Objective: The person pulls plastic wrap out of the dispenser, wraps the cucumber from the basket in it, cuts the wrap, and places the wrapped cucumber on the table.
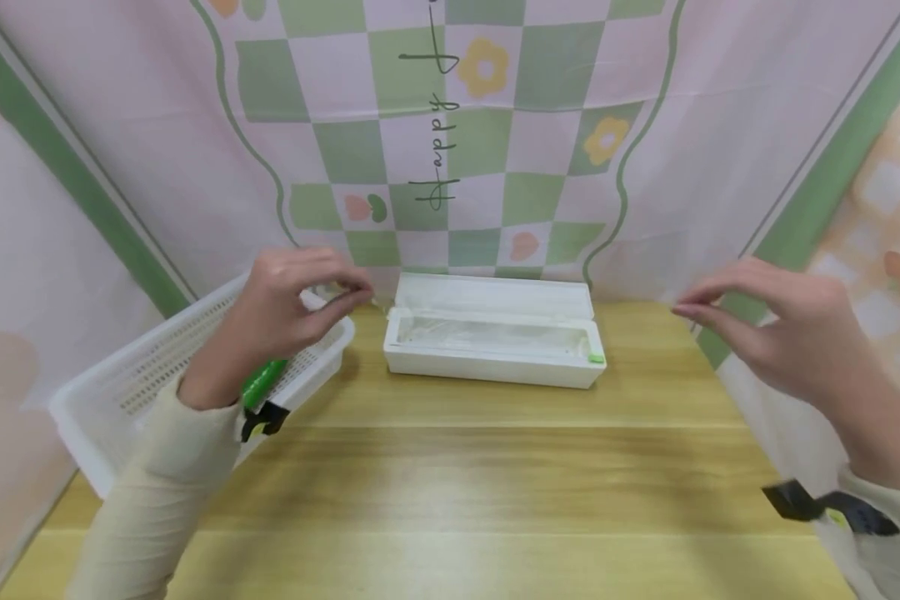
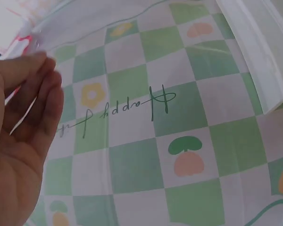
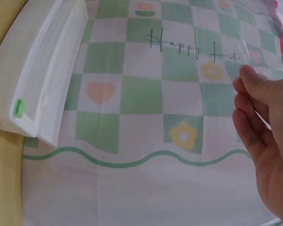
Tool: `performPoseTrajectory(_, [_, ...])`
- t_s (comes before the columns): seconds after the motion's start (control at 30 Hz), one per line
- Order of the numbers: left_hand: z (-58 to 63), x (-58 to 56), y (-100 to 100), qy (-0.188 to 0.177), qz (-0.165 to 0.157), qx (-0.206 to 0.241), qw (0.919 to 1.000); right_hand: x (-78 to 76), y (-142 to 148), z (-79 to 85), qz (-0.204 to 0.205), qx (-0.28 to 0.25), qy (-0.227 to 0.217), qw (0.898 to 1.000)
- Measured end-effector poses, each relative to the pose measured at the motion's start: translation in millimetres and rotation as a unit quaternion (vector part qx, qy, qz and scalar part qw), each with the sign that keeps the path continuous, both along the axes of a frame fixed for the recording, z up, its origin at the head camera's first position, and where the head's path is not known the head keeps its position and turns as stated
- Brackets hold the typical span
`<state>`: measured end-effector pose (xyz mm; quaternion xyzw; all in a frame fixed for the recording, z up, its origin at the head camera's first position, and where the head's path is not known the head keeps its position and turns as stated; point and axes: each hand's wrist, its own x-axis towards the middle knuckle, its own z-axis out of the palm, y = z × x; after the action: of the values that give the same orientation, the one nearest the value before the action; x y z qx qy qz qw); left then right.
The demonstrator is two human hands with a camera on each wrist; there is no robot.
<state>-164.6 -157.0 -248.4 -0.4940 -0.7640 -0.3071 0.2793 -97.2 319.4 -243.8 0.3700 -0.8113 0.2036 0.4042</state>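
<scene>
My left hand (image 1: 292, 300) is raised left of a long white box (image 1: 495, 372), thumb and fingertips pinched together. On the far right, at a similar height, my right hand (image 1: 787, 333) pinches in the same way. Clear plastic film (image 3: 248, 49) shows as faint glints at the right fingertips in the right wrist view; a clear wisp also trails from the left fingertips in the head view. Most of its outline is too transparent to see. The box stands near the table's back edge with its lid (image 1: 495, 296) tipped back. A small green tab (image 1: 596, 358) sits at its right front corner.
A white slotted basket (image 1: 71, 417) stands at the left, partly hidden by my left forearm. Something shiny and green (image 1: 262, 383) shows in it beside the wrist. Behind the wooden table (image 1: 450, 483) hangs a checkered cloth (image 1: 472, 142); more cloth hangs at both sides.
</scene>
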Motion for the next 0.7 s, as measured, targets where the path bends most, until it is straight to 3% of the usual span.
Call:
performPoseTrajectory(0.13, [-5.1,17.0,-12,-0.012,-0.077,-0.045,0.9960,23.9,1,-1.1,0.059,0.028,-0.043,0.997])
performPoseTrajectory(0.23, [-11.0,30.1,-16,-0.037,-0.117,-0.076,0.9895,38.6,-2,-4.3,0.101,0.039,-0.081,0.991])
performPoseTrajectory(0.37, [-23.8,45.3,-19,-0.076,-0.148,-0.119,0.9789,49.0,-8,-13.5,0.171,0.043,-0.135,0.975])
performPoseTrajectory(0.43, [-31.9,51.5,-19,-0.099,-0.156,-0.139,0.9729,51.1,-8,-22.5,0.207,0.046,-0.171,0.962])
performPoseTrajectory(0.53, [-43.7,59.4,-19,-0.143,-0.167,-0.173,0.9602,55.9,-6,-39.5,0.221,0.072,-0.222,0.947])
performPoseTrajectory(0.7, [-65.6,66.2,-17,-0.190,-0.181,-0.230,0.9372,62.2,-10,-71.0,0.204,0.122,-0.305,0.922])
